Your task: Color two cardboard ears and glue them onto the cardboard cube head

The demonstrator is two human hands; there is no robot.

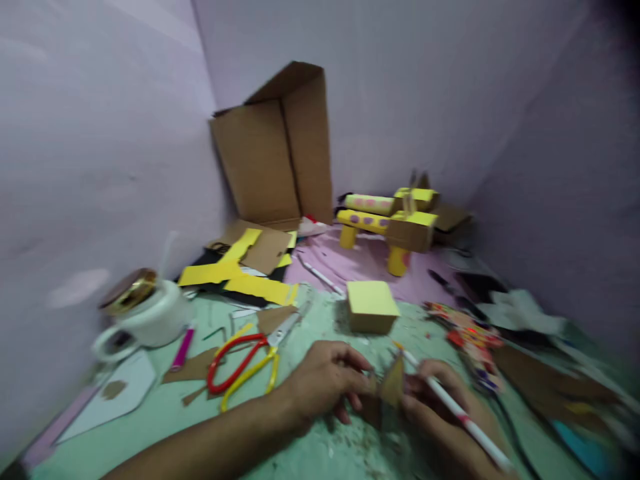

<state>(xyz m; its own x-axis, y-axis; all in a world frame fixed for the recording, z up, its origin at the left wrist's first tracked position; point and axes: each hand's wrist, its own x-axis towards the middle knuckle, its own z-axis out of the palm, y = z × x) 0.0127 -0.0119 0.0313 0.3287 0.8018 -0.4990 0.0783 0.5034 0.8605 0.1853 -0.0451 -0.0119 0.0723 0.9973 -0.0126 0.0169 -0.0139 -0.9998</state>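
Observation:
Low in the picture, my left hand (333, 380) pinches the left side of a small brown cardboard piece (371, 408). My right hand (445, 413) is closed on a pointed cardboard piece (393, 381) right beside it, and a white pen (465, 420) with a red band lies across its fingers. Blur hides whether the two pieces are joined. Just beyond the hands sits a small box with a yellow top (373, 307). Red and yellow scissors (245, 363) lie partly open left of my left hand.
A white cup (157, 320) and magenta marker (183, 348) are at left. Yellow strips (210, 273) lie on cardboard before a large open box (270, 160). Yellow tube-legged figures (400, 230) stand behind. At right are a patterned object (473, 340) with a cord and cardboard scraps (545, 373).

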